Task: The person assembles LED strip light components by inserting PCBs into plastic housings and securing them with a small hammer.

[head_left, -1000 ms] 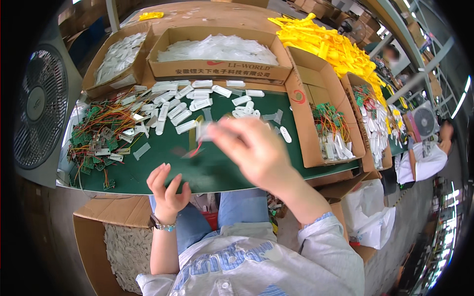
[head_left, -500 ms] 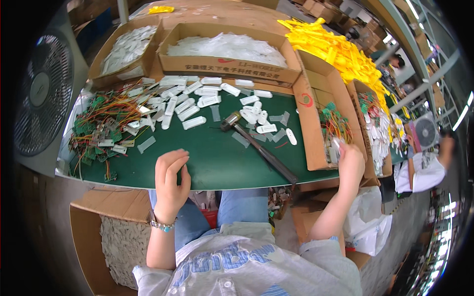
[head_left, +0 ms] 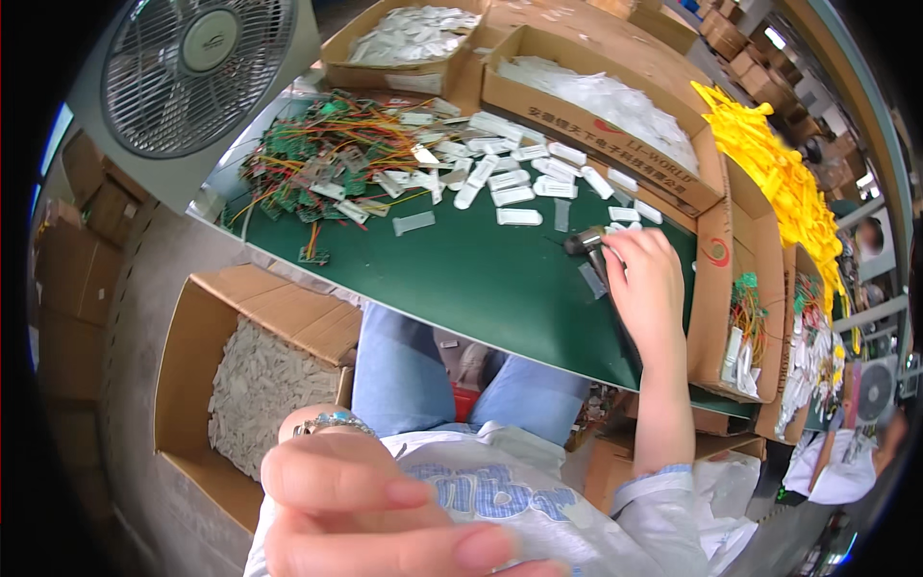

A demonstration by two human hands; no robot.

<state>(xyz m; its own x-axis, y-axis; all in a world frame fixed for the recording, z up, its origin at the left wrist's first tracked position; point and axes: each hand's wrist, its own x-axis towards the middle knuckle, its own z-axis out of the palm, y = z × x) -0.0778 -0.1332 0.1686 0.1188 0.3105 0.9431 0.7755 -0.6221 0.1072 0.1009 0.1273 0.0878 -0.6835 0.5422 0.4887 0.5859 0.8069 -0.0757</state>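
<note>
- Hammer (head_left: pixel 582 242) lying on table (head_left: pixel 452 264) under right hand (head_left: pixel 650 284) — cannot tell if gripping.
- Left hand (head_left: pixel 361 505) hovering, fingers apart, nothing visible inside.
- Likely handling stiff, head-heavy — handle (head_left: pixel 630 343) suiting grasp.

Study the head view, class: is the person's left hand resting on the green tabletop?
No, the left hand is close to the camera, in front of the light shirt, apart from the green tabletop.

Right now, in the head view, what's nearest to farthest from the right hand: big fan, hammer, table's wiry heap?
1. Hammer: at the right hand.
2. Wiry heap: left, on the table.
3. Big fan: far left, past the heap.
</note>
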